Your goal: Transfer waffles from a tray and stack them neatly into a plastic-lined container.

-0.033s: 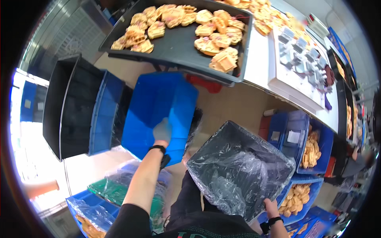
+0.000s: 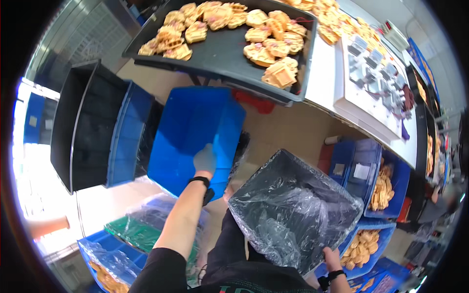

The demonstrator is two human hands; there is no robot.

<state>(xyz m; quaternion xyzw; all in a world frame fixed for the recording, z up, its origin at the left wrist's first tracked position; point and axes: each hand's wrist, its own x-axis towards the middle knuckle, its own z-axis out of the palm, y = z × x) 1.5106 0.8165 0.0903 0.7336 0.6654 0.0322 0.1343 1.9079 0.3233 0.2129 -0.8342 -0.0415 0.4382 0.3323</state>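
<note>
Two bins, a tall black one [image 2: 100, 122] and a slim blue one [image 2: 128, 134], hem us in on the left, close beside the wide blue bin [image 2: 181, 119]. That wide blue bin shows bare walls, no liner and no pieces inside. Our gloved left hand [image 2: 205, 158] lies against its near inner side, fingers partly curled; we cannot tell whether it has hold of anything. Above, the front edge of the black tray [image 2: 215, 49] limits lifting; its yellow pieces [image 2: 217, 17] lie in two groups with bare room between. A strip of floor [image 2: 266, 129] gives us the most open room. Next comes the lined bin [image 2: 298, 176], tilted before our legs; its clear liner [image 2: 298, 210] looks mostly in place, though crumpled, and we see no pieces there, so both bins look unfilled. Our right hand [image 2: 333, 259] is closed on the lined bin's lower right rim. Farther right, the edge of the worktop [image 2: 320, 80] and an upper blue bin [image 2: 400, 183] holding pieces leave little room.
</note>
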